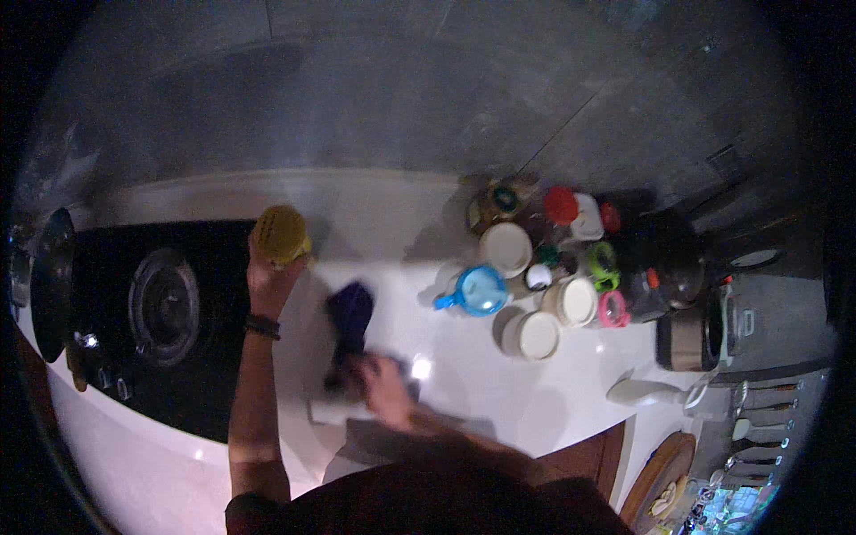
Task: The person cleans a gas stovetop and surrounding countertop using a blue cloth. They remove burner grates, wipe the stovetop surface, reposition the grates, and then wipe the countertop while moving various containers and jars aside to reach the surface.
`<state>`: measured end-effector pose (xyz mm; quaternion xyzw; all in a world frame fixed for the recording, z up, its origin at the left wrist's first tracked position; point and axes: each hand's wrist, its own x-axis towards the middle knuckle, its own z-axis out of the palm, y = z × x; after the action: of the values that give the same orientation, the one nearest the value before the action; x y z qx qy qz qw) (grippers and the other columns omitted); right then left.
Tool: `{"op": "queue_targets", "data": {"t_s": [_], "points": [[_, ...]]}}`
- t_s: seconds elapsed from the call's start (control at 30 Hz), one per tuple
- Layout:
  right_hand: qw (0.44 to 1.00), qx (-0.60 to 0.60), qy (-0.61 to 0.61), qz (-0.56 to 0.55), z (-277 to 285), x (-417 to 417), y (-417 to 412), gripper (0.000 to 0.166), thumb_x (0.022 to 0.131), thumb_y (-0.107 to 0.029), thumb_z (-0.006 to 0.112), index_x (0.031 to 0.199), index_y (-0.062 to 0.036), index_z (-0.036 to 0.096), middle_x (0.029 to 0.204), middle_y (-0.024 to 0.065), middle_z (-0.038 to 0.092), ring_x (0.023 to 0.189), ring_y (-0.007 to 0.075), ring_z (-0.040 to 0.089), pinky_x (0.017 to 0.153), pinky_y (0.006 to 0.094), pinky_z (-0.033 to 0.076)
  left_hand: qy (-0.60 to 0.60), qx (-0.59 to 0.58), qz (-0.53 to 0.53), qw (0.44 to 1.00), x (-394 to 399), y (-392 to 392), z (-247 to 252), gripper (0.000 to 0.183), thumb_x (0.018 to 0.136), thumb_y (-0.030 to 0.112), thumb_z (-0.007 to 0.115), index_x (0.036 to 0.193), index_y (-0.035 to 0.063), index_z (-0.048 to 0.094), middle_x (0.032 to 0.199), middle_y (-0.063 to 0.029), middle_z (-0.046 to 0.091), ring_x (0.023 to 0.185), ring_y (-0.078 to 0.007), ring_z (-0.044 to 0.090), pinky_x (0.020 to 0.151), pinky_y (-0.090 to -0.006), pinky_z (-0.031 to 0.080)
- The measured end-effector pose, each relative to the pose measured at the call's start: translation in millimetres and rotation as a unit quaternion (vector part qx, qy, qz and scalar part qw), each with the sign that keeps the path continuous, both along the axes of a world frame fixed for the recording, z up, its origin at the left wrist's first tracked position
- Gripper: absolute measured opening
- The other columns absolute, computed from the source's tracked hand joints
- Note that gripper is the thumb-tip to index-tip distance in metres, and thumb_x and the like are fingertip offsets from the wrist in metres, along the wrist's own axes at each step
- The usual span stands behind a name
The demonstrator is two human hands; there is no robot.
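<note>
My left hand [271,281] grips a yellow-lidded container [281,234] at the right edge of the black gas hob [221,321]. My right hand [384,388], blurred, is on a dark cloth [351,314] that lies on the white countertop [428,334]. The cloth's near part is bunched under the fingers. To the right of the cloth is a blue-rimmed cup with a handle [481,291].
White-lidded jars [538,336], a red-lidded jar [562,204], a green cup [603,264] and a pink one [613,309] crowd the right side. Beyond them are a metal pot [689,340] and hanging utensils [766,406]. A dark pan [53,287] sits far left.
</note>
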<state>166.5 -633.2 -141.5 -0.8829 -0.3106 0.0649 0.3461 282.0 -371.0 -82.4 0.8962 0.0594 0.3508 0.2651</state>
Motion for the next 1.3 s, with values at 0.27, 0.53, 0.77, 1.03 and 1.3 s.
{"op": "queue_targets", "data": {"t_s": [0.27,0.53,0.77,1.03,1.3], "points": [[0.933,0.222,0.259,-0.111,185,102,-47,0.041,0.094,-0.024,0.051,0.129,-0.0028,0.045,0.124,0.0102,0.052,0.116,0.0189,0.047,0.101,0.0322,0.036,0.012,-0.425,-0.097,0.9,15,-9,-9,0.092,0.066,0.0,0.078,0.14,0.0109,0.025,0.134,-0.0099,0.042,0.121,-0.0229,0.046,0.1,-0.0383,0.044],[0.702,0.199,-0.684,-0.01,488,361,-37,0.052,0.086,-0.012,0.058,0.132,-0.0048,0.037,0.124,0.02,0.043,0.108,0.0365,0.047,0.089,0.0444,0.043,0.028,-0.423,0.045,0.905,-35,-50,-23,0.09,0.072,-0.003,0.07,0.145,0.0129,0.02,0.144,-0.0123,0.03,0.125,-0.0277,0.039,0.101,-0.0435,0.039],[0.774,-0.118,-0.62,0.041,222,390,29,0.033,0.077,-0.027,0.06,0.11,-0.0237,0.061,0.124,0.0094,0.047,0.111,0.0393,0.041,0.091,0.0596,0.031,0.058,-0.324,0.111,0.938,-111,-92,0,0.068,0.08,-0.001,0.061,0.14,0.0072,0.031,0.138,-0.0128,0.04,0.119,-0.0267,0.046,0.093,-0.0388,0.043],[0.764,-0.065,-0.591,0.25,207,389,-26,0.014,0.068,-0.021,0.061,0.081,-0.0189,0.066,0.094,0.0011,0.062,0.096,0.023,0.055,0.083,0.0448,0.04,0.061,-0.332,0.062,0.939,-122,-93,2,0.061,0.081,-0.002,0.057,0.137,0.0061,0.036,0.132,-0.0133,0.045,0.112,-0.0256,0.052,0.087,-0.0362,0.047],[0.599,0.097,-0.783,-0.14,439,424,-96,0.024,0.078,-0.018,0.057,0.101,-0.0156,0.063,0.103,0.0096,0.059,0.101,0.0303,0.052,0.09,0.0465,0.04,0.113,-0.496,0.038,0.86,-129,-128,-10,0.048,0.082,-0.007,0.053,0.128,0.004,0.045,0.125,-0.0106,0.049,0.103,-0.0222,0.055,0.085,-0.0297,0.046]]}}
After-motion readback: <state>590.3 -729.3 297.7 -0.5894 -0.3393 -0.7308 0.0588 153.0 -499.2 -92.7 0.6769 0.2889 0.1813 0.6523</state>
